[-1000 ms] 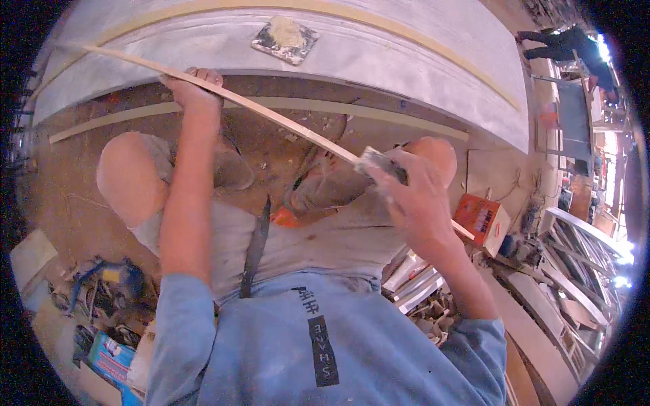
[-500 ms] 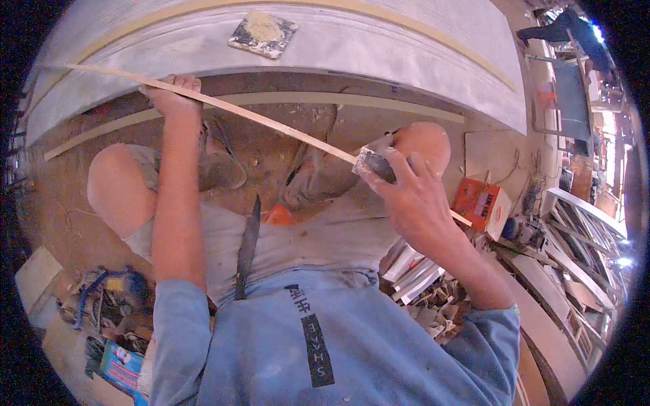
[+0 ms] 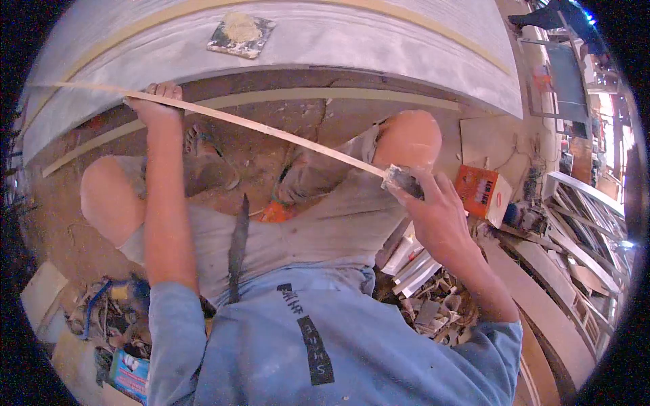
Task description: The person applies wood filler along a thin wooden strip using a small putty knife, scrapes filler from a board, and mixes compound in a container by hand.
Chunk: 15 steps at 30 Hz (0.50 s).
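Observation:
A long thin wooden strip slants across the view, from the upper left down to the right. My left hand is wrapped round its upper part, at the near edge of a whitish board. Above my right knee, my right hand grips a small dark block with a pale, dusty end, pressed against the strip. The strip's lower end is hidden under this hand. On the board lies a dark square plate bearing a heap of beige paste.
An orange box stands right of my right hand. Wood scraps lie below it, and stacked frames lean at the right. Tools lie at the lower left. Another person's dark-clothed limb shows at the top right.
My right hand and the block have moved right and slightly down along the strip since half a second ago. The left hand has shifted left in view, still round the strip; the whole view has shifted too.

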Each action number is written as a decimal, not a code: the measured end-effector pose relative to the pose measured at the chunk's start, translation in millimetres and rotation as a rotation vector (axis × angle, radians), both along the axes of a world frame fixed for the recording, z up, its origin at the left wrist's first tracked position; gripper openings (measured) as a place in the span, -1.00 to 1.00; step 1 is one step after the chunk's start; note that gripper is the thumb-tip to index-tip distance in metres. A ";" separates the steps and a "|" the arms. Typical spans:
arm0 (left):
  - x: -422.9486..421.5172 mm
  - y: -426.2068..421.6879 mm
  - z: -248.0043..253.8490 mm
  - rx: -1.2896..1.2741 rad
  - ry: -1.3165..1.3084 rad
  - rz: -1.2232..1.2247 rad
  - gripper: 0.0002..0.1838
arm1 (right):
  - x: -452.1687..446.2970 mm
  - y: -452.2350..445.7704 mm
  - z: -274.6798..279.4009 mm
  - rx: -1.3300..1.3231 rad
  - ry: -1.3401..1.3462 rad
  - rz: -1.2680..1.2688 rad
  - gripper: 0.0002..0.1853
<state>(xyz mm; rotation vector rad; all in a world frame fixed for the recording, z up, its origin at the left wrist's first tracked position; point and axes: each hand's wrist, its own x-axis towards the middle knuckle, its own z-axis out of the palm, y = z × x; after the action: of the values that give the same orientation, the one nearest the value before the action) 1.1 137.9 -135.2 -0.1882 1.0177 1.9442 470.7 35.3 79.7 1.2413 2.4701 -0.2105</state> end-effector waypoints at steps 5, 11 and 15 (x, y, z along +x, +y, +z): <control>43.2 -23.7 15.9 0.114 0.027 -0.103 -0.15 | 23.1 2.2 -11.3 -0.129 0.591 -0.329 -0.54; 133.0 -49.5 38.7 0.225 -0.111 -0.203 -0.19 | 0.3 6.3 -19.2 -0.102 0.742 -0.483 -0.61; 57.5 -21.9 40.3 0.167 -0.015 -0.096 -0.20 | -8.6 12.6 -7.1 -0.088 0.737 -0.440 -0.62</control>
<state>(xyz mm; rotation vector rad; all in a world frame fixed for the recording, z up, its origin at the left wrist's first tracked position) 58.6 116.0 -95.0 -0.0593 0.8348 1.9261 462.1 47.9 72.6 1.9132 2.6468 -1.0454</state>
